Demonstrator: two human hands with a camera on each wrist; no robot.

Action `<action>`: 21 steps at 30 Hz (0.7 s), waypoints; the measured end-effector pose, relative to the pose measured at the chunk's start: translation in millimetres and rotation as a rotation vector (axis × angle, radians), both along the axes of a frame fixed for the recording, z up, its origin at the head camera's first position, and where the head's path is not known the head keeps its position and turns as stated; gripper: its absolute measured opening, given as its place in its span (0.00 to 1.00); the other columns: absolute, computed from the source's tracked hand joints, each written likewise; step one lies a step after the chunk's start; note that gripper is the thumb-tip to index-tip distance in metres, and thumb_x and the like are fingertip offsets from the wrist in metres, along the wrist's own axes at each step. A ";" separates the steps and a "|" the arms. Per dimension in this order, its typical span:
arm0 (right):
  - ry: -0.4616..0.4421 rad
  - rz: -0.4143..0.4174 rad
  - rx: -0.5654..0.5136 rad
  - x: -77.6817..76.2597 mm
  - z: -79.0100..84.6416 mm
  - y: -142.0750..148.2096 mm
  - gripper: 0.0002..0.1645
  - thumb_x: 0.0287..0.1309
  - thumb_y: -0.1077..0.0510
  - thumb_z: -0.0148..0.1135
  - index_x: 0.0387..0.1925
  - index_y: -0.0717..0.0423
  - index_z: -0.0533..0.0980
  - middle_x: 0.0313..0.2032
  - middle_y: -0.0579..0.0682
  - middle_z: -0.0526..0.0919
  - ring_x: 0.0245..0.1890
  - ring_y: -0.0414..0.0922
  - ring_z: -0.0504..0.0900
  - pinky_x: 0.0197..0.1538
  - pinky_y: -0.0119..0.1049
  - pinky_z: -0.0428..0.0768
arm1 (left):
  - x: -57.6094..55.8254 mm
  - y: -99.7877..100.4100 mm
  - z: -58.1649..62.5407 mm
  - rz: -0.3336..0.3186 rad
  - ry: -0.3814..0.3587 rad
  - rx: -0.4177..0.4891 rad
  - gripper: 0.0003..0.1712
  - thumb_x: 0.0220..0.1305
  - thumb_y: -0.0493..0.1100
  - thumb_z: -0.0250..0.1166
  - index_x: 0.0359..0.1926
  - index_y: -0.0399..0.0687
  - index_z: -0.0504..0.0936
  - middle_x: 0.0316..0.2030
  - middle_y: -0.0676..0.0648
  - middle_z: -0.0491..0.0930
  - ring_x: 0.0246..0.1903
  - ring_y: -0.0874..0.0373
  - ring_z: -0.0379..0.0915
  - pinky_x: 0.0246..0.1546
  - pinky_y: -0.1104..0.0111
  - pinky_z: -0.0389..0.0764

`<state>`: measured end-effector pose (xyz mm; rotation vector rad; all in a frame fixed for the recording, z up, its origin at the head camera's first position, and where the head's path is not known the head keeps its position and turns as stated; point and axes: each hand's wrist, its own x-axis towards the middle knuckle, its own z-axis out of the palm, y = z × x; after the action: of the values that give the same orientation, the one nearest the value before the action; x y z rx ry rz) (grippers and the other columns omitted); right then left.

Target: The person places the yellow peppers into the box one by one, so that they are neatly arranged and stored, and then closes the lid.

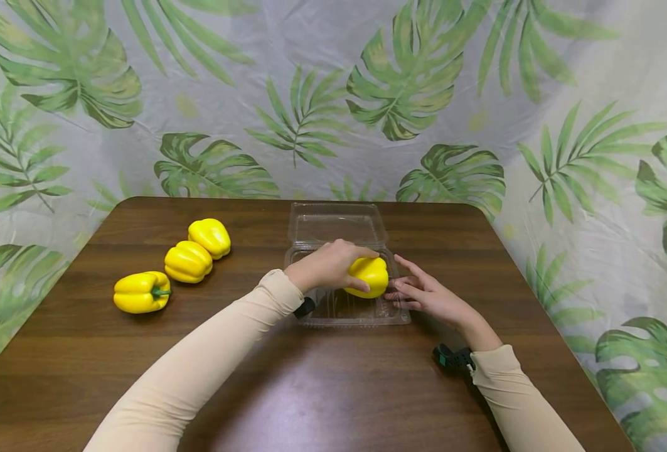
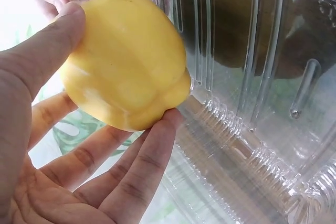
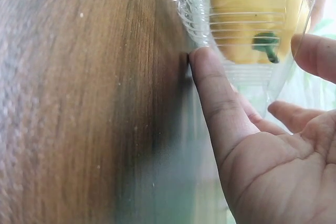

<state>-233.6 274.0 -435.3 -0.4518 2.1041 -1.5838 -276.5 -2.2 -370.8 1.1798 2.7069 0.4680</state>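
A yellow bell pepper (image 1: pixel 371 277) is held by my left hand (image 1: pixel 330 267), thumb on one side and fingertips on the other. The pepper is over the base of a clear plastic clamshell box (image 1: pixel 351 319), whose lid (image 1: pixel 337 227) lies folded back at the far side. Its green stem (image 3: pixel 266 41) shows through the clear wall in the right wrist view and points toward the right hand. My right hand (image 1: pixel 435 301) has its fingers extended against the box's right wall. Whether the pepper touches the box floor, I cannot tell.
Left of the box, three more yellow bell peppers lie in a slanting row: a near one (image 1: pixel 140 293), a middle one (image 1: pixel 188 262) and a far one (image 1: pixel 210 238). The brown wooden table (image 1: pixel 310 402) ends at a leaf-print curtain (image 1: pixel 310 94) behind.
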 end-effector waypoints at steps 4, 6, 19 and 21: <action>0.002 0.000 0.002 -0.1 0.4 -0.6 0.45 0.86 0.54 0.47 0.88 0.46 0.35 0.76 0.76 0.63 0.71 0.64 0.78 0.64 0.37 0.84 | -1.6 0.7 -1.8 0.004 -0.007 -0.006 0.41 0.67 0.58 0.76 0.76 0.53 0.76 0.67 0.44 0.83 0.63 0.45 0.80 0.67 0.50 0.79; 0.003 0.000 0.000 -0.3 0.1 -1.1 0.45 0.86 0.54 0.47 0.88 0.47 0.35 0.76 0.77 0.63 0.71 0.65 0.78 0.64 0.37 0.84 | -2.6 0.8 -3.1 0.003 -0.010 -0.009 0.41 0.67 0.59 0.76 0.76 0.53 0.76 0.67 0.44 0.83 0.63 0.45 0.80 0.67 0.50 0.79; -0.005 -0.013 0.011 -1.3 -0.6 0.1 0.44 0.86 0.52 0.47 0.89 0.43 0.36 0.76 0.75 0.64 0.71 0.67 0.77 0.64 0.38 0.84 | -4.4 4.7 -6.1 0.008 -0.006 -0.037 0.42 0.67 0.59 0.76 0.76 0.53 0.76 0.69 0.46 0.82 0.66 0.46 0.79 0.70 0.50 0.77; -0.006 -0.012 0.015 -0.9 -0.2 0.0 0.45 0.86 0.52 0.47 0.89 0.43 0.36 0.76 0.75 0.64 0.71 0.66 0.77 0.64 0.38 0.84 | -3.8 5.1 -6.1 0.011 -0.014 -0.042 0.42 0.67 0.59 0.76 0.77 0.53 0.75 0.69 0.45 0.82 0.67 0.46 0.78 0.71 0.49 0.77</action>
<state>-234.5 274.0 -435.5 -0.4301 2.1170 -1.5727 -280.3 2.9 -377.0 1.1475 2.6989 0.4174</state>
